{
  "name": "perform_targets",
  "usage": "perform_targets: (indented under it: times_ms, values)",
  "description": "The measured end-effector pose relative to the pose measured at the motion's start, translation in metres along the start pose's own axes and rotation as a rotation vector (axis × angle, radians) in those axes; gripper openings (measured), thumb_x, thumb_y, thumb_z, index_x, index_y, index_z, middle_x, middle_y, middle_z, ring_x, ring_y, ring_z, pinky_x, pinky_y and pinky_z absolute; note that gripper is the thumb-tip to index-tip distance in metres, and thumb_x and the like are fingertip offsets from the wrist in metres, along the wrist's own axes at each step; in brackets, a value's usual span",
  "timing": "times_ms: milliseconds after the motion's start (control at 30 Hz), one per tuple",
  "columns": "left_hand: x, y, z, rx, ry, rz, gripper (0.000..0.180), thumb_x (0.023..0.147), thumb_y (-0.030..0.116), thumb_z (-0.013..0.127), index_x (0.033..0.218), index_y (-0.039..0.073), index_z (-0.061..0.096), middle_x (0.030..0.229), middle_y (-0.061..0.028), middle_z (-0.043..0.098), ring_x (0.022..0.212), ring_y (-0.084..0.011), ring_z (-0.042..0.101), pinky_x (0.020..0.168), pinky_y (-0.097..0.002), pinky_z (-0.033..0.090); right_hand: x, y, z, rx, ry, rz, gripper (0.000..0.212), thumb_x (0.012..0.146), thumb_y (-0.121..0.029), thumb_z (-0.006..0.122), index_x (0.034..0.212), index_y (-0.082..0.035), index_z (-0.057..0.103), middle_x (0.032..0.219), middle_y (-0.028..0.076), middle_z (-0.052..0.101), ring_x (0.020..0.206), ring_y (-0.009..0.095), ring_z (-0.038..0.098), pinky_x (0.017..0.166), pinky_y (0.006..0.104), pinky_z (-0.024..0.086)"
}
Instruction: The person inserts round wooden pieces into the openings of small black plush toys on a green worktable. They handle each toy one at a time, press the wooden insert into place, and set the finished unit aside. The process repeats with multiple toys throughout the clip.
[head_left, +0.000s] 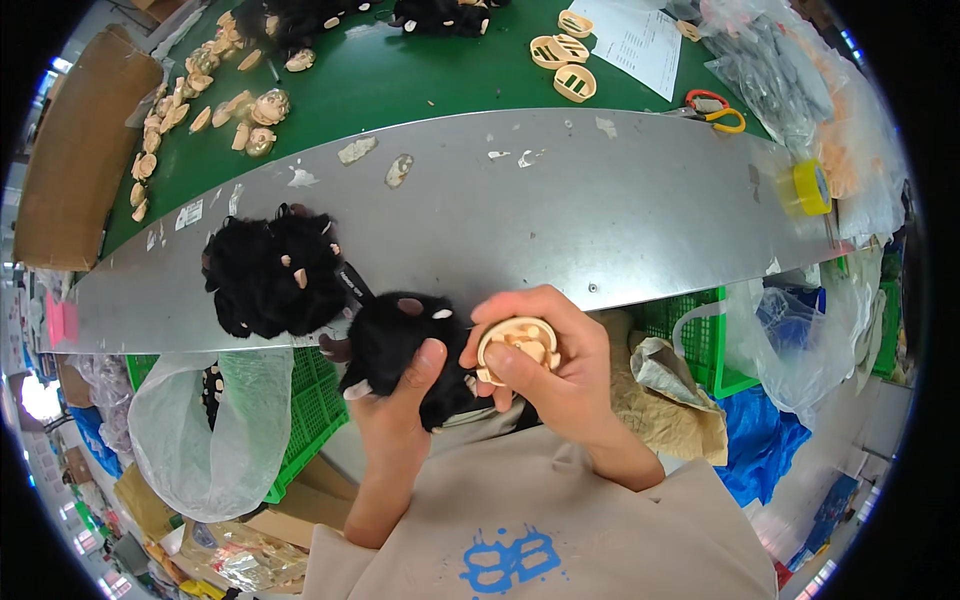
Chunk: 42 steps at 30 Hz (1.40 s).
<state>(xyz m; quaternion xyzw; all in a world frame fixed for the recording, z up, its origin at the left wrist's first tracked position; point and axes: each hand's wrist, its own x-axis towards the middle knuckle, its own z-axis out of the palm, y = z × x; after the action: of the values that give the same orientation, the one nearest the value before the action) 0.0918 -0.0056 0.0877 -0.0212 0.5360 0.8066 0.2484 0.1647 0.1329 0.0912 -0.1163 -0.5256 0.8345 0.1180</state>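
A black plush toy [385,345] with small pink and white parts is gripped in my left hand [398,410], thumb on top, just off the near edge of the metal table. My right hand [555,365] is closed round a round cream plastic piece [522,342], which has a raised rim and moulded shapes inside. The thumb presses on its face. Both hands are close together, the plastic piece right beside the plush. To the left, a clump of black plush toys [275,275] lies on the metal table top.
Cream plastic parts [265,110] are scattered on the green mat [420,75], with slotted oval pieces [573,83] farther right. Scissors [722,112], yellow tape [811,187] and plastic bags [775,75] lie at the right. Green crates [310,405] stand below the table edge.
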Motion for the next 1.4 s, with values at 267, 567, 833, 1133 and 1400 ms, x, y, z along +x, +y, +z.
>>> perform_targets:
  times_ms: [267, 567, 833, 1133, 1400]
  values:
    - [-0.005, -0.002, -0.001, 0.017, -0.052, -0.004, 0.034, 0.087, 0.005, 0.072, 0.118, 0.003, 0.058, 0.107, -0.0057, 0.064, 0.092, -0.0119, 0.061, 0.082, -0.0257, 0.049, 0.005, 0.008, 0.004, -0.082, 0.035, 0.013, 0.027, 0.096, -0.015, 0.061, 0.118, -0.002, 0.054, 0.086, 0.004, 0.064, 0.069, 0.006, 0.062, 0.053, 0.0192, 0.050]
    - [-0.005, -0.002, 0.003, 0.067, -0.007, 0.076, 0.030, 0.086, 0.002, 0.071, 0.115, 0.001, 0.061, 0.106, -0.0044, 0.065, 0.094, -0.0106, 0.060, 0.081, -0.0241, 0.049, 0.003, 0.015, 0.004, -0.277, 0.048, -0.116, 0.021, 0.095, -0.014, 0.062, 0.112, -0.004, 0.056, 0.088, 0.006, 0.066, 0.071, 0.007, 0.062, 0.060, 0.0214, 0.048]
    - [-0.006, -0.002, 0.009, 0.325, -0.047, 0.263, 0.030, 0.087, 0.001, 0.070, 0.116, -0.003, 0.062, 0.111, -0.0066, 0.066, 0.096, -0.0098, 0.059, 0.085, -0.0245, 0.048, 0.011, 0.028, 0.012, -0.855, 0.183, -0.603, 0.030, 0.082, -0.002, 0.070, 0.108, 0.002, 0.056, 0.090, 0.014, 0.064, 0.070, 0.028, 0.063, 0.058, 0.0300, 0.050]
    - [-0.005, -0.009, -0.010, 0.006, 0.022, 0.128, 0.028, 0.092, 0.006, 0.067, 0.118, -0.001, 0.060, 0.114, -0.0069, 0.065, 0.103, -0.0119, 0.059, 0.089, -0.0258, 0.048, 0.021, 0.023, 0.007, -0.680, -0.012, -0.586, 0.050, 0.091, -0.030, 0.053, 0.128, 0.004, 0.054, 0.098, 0.019, 0.058, 0.085, 0.034, 0.057, 0.068, 0.0409, 0.049]
    - [0.000, -0.004, -0.026, 0.023, -0.149, -0.005, 0.033, 0.096, 0.008, 0.055, 0.128, 0.000, 0.054, 0.121, -0.0109, 0.062, 0.112, -0.0214, 0.060, 0.098, -0.0345, 0.047, 0.028, 0.037, -0.009, -0.848, -0.007, -0.789, 0.054, 0.067, -0.042, 0.083, 0.105, -0.008, 0.067, 0.071, 0.006, 0.048, 0.057, 0.021, 0.048, 0.049, 0.0305, 0.040]
